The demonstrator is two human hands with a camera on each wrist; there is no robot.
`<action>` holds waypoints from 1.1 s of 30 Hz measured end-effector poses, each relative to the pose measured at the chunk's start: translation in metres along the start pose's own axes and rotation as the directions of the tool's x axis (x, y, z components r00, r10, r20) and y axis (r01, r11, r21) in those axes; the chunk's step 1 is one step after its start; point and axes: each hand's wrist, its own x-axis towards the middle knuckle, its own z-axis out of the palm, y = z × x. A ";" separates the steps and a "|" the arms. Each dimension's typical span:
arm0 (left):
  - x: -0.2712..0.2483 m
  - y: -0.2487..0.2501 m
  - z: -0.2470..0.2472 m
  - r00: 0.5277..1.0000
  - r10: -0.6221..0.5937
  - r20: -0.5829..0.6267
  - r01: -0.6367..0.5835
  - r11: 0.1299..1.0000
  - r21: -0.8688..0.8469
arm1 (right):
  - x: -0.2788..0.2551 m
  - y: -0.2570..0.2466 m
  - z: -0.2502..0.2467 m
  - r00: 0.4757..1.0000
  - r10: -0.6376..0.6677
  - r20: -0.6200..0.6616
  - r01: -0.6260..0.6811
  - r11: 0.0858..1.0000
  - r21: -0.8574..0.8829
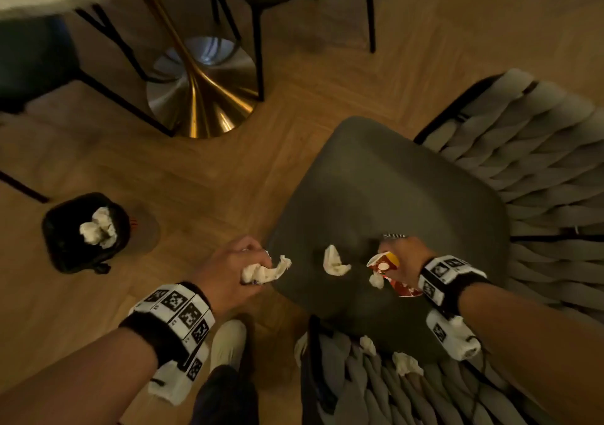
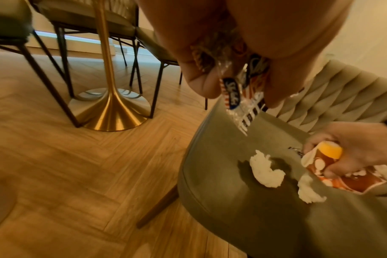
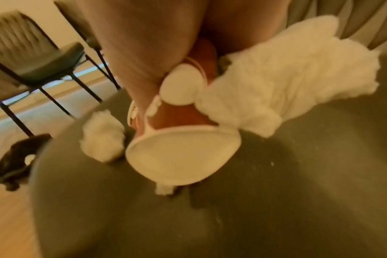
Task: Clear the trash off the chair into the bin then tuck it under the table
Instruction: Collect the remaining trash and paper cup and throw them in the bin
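Left hand (image 1: 230, 266), at about seven o'clock in the head view, has its fingers curled round a crumpled white tissue (image 1: 266, 272) and a crinkly clear snack wrapper with blue and red print (image 2: 243, 90), bunched together, probably so one trip to the bin carries more. Right hand (image 1: 403, 261), at five o'clock, grips a squashed red-and-white paper cup (image 1: 389, 269) with a wad of white tissue (image 3: 287, 73) pressed against it, low over the grey padded chair seat (image 1: 392, 179). One loose white tissue scrap (image 1: 333, 261) lies on the seat between the hands; smaller bits (image 1: 405, 362) sit on the woven backrest at six o'clock. A black-lined waste bin (image 1: 65, 244) stands on the floor at nine o'clock, tissue already inside. The white round table with a gold pedestal (image 1: 196, 97) waits at eleven o'clock.
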 end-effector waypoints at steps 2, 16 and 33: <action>-0.020 -0.007 -0.018 0.999 -0.030 -0.046 0.028 0.998 -0.047 | -0.021 -0.022 -0.020 0.999 0.008 -0.033 -0.008 1.000 0.000; -0.217 -0.256 -0.165 0.886 -0.348 -0.308 0.253 0.917 -0.308 | -0.008 -0.437 -0.080 0.974 -0.126 -0.186 0.127 0.992 -0.006; -0.046 -0.600 -0.137 0.816 -0.575 -0.050 0.578 0.813 0.075 | 0.215 -0.546 0.113 0.990 -0.119 -0.070 0.133 0.956 0.260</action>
